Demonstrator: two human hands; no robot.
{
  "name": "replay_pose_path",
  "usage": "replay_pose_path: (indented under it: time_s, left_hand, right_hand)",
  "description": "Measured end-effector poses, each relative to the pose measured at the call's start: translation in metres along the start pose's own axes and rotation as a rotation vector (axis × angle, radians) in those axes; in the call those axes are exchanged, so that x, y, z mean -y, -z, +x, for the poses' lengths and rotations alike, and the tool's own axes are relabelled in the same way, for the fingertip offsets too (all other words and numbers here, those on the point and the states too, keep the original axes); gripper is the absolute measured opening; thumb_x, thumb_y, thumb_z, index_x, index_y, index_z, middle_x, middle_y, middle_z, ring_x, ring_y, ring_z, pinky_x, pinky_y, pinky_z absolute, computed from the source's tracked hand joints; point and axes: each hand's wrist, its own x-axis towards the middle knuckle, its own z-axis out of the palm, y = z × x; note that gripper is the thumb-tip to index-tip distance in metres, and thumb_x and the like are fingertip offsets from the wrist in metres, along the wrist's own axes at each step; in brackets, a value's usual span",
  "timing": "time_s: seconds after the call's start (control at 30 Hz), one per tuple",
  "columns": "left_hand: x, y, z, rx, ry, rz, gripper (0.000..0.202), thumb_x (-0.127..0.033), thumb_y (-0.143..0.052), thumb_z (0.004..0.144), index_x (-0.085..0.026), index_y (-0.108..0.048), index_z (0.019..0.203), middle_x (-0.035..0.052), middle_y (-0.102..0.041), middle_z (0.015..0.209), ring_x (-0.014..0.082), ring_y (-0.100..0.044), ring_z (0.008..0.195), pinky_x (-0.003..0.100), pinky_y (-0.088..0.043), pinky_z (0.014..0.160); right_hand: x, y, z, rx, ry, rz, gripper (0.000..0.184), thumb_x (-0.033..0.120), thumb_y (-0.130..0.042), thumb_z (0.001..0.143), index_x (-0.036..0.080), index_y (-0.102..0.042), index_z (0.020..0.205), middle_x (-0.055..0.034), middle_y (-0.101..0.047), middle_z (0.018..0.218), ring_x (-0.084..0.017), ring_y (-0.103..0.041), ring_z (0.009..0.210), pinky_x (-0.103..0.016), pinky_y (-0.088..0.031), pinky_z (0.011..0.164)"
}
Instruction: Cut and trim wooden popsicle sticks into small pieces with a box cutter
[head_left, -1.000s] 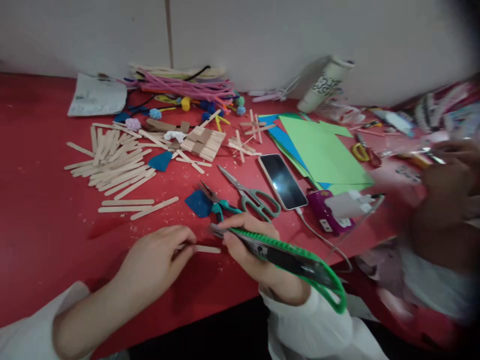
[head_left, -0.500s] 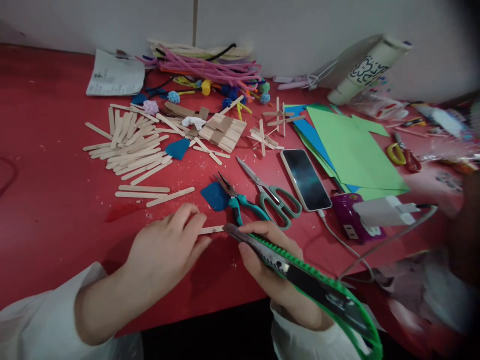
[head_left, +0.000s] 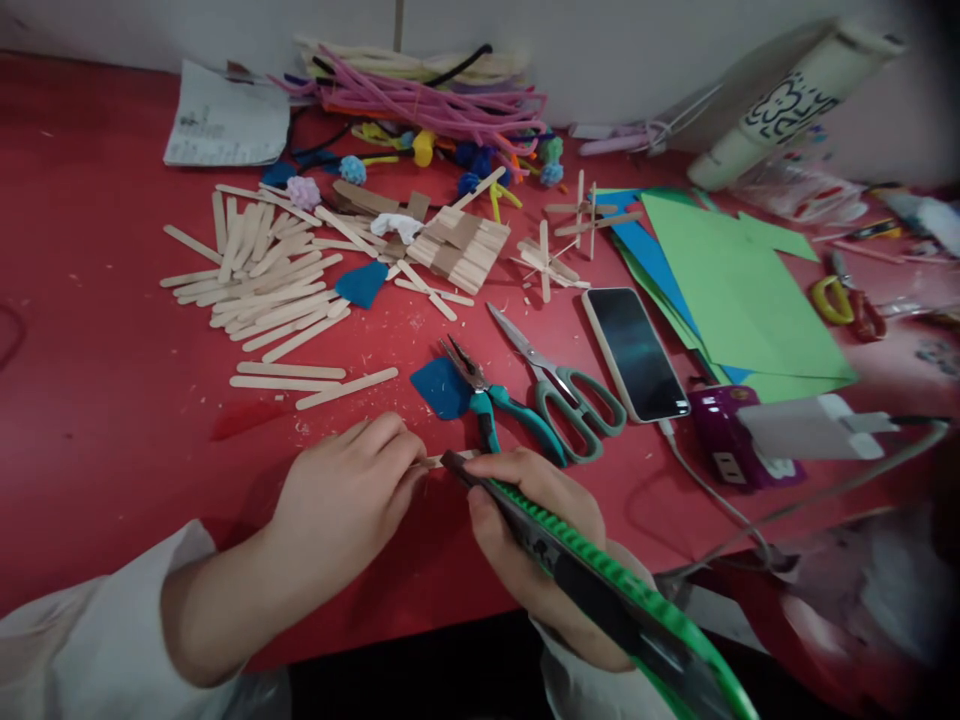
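My left hand (head_left: 349, 495) presses a thin wooden craft stick (head_left: 444, 459) flat onto the red table (head_left: 97, 400), fingers pinched on it. My right hand (head_left: 540, 530) grips a green and black utility knife (head_left: 600, 590), whose tip rests on the stick right beside my left fingers. Most of the stick is hidden under my hands. Just beyond them lie teal-handled pliers (head_left: 487, 400) on a blue scrap (head_left: 439, 388) and grey-green scissors (head_left: 562, 385).
A heap of craft sticks (head_left: 255, 285) lies at the left centre, glued stick pieces (head_left: 457, 245) behind. Pipe cleaners (head_left: 427, 100) and pompoms line the wall. A phone (head_left: 636, 352), green and blue paper (head_left: 735, 290), a purple charger (head_left: 739, 450) with cable and a cup (head_left: 787, 100) sit right.
The view has tilted down and closed in slightly. My right hand has brought the knife tip closer to my left fingers on the stick. A blurred person at the right edge is gone from view.
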Motion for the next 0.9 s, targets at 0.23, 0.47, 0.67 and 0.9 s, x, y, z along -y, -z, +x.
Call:
replay_pose_path:
  time_s: [0.23, 0.47, 0.67, 0.9]
  left_hand:
    - [0.0, 0.0, 0.001, 0.01, 0.054, -0.089, 0.015, -0.021, -0.047, 0.087, -0.019, -0.058, 0.076, -0.0004, -0.06, 0.076, 0.0124, -0.057, 0.065, 0.022, -0.036, 0.052]
    - [0.003, -0.001, 0.002, -0.004, 0.064, -0.156, 0.011, -0.02, -0.052, 0.084, -0.02, -0.059, 0.075, -0.0015, -0.06, 0.076, 0.013, -0.057, 0.07, 0.023, -0.038, 0.057]
    - [0.003, -0.001, 0.002, -0.011, 0.038, -0.171, 0.014, -0.022, -0.051, 0.085, -0.019, -0.059, 0.075, -0.0007, -0.06, 0.075, 0.0138, -0.056, 0.069, 0.025, -0.038, 0.057]
    - [0.005, -0.003, 0.002, -0.001, 0.05, -0.171, 0.013, -0.022, -0.051, 0.085, -0.02, -0.061, 0.077, -0.0009, -0.06, 0.076, 0.0142, -0.057, 0.071, 0.025, -0.038, 0.058]
  right_hand:
    - [-0.003, -0.004, -0.003, 0.027, 0.034, -0.04, 0.022, 0.009, -0.052, 0.078, 0.023, -0.052, 0.094, -0.0006, -0.067, 0.08, -0.014, -0.065, 0.07, -0.025, -0.055, 0.065]
    - [0.002, -0.005, 0.001, 0.088, 0.051, -0.077, 0.018, 0.007, -0.05, 0.077, 0.02, -0.053, 0.09, -0.0009, -0.064, 0.071, -0.012, -0.062, 0.062, -0.021, -0.052, 0.057]
    - [0.002, 0.001, 0.001, 0.088, 0.021, -0.106, 0.017, 0.01, -0.048, 0.08, 0.02, -0.05, 0.093, -0.0001, -0.06, 0.068, -0.011, -0.06, 0.059, -0.02, -0.05, 0.054]
    - [0.002, 0.004, 0.0, 0.12, 0.033, -0.128, 0.015, 0.01, -0.048, 0.08, 0.019, -0.05, 0.092, 0.0003, -0.06, 0.068, -0.01, -0.058, 0.057, -0.019, -0.05, 0.054]
